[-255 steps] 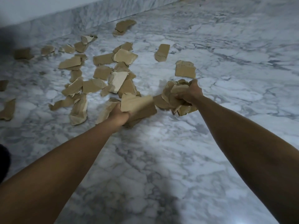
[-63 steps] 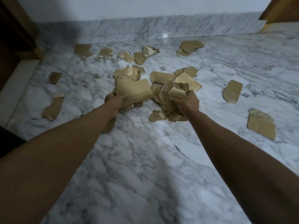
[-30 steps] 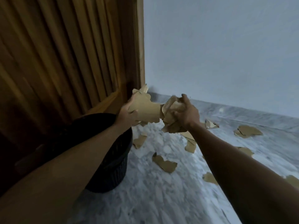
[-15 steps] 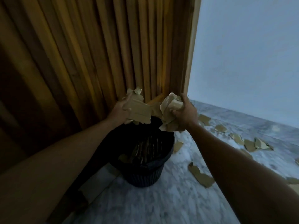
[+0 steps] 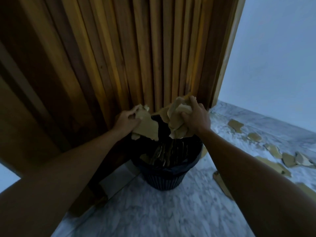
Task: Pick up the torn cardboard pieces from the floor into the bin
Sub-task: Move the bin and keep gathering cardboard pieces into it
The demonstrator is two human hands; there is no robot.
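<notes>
A black ribbed bin [image 5: 165,178] with a dark liner stands on the marble floor against a wooden slatted door. Both hands hover over its mouth. My left hand [image 5: 125,120] grips a flat brown cardboard piece [image 5: 147,126] above the bin's left rim. My right hand [image 5: 196,118] clutches a crumpled bunch of torn cardboard pieces [image 5: 177,117] over the right rim. Some cardboard lies inside the bin [image 5: 162,155]. More torn pieces [image 5: 273,149] are scattered on the floor to the right.
The wooden slatted door [image 5: 119,57] fills the left and centre, with its frame [image 5: 225,53] beside a pale wall [image 5: 277,57]. The grey-white marble floor [image 5: 145,212] stretches in front of the bin. A marble skirting [image 5: 266,120] runs along the wall.
I turned from the floor pile to the bin with both handfuls. In the last half second both hands moved lower and apart over the bin's mouth.
</notes>
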